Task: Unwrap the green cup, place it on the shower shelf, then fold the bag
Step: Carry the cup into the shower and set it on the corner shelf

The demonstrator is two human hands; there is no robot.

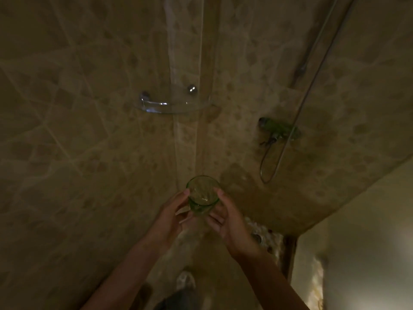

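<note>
A green glass cup (203,193) is held upright between both hands in front of the tiled shower corner. My left hand (171,217) grips its left side and my right hand (228,220) grips its right side, fingers under its base. A clear, thin plastic bag (190,233) seems to hang below the cup between my hands; it is faint in the dim light. The clear glass corner shelf (156,108) is fixed to the wall well above the cup, with two chrome mounts.
A green-tinted shower mixer (279,130) with a looping hose (272,173) sits on the right wall. A shower rail (317,48) runs up at the right. My shoe (185,283) stands on the pebbled floor below. The room is dim.
</note>
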